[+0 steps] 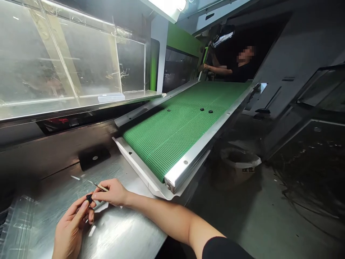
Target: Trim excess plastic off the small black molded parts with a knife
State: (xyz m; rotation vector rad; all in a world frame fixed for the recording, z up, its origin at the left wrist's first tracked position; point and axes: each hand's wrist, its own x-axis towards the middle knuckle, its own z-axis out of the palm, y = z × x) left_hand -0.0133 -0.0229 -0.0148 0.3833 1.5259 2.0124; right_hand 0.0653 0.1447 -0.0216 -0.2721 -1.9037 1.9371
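My left hand is closed, pinching a small black part between thumb and fingertips, low over the steel table. Against it, from the right, come the fingers of my right hand. A slim craft knife with a pale handle is held in that hand, its thin metal tip pointing up and to the left, away from the part. The part's exact shape is partly covered by my fingers.
A green conveyor belt slopes away behind my hands, with several small black parts on it. Its metal side rail ends near my right forearm. Another person stands at the far end. A bucket is at right.
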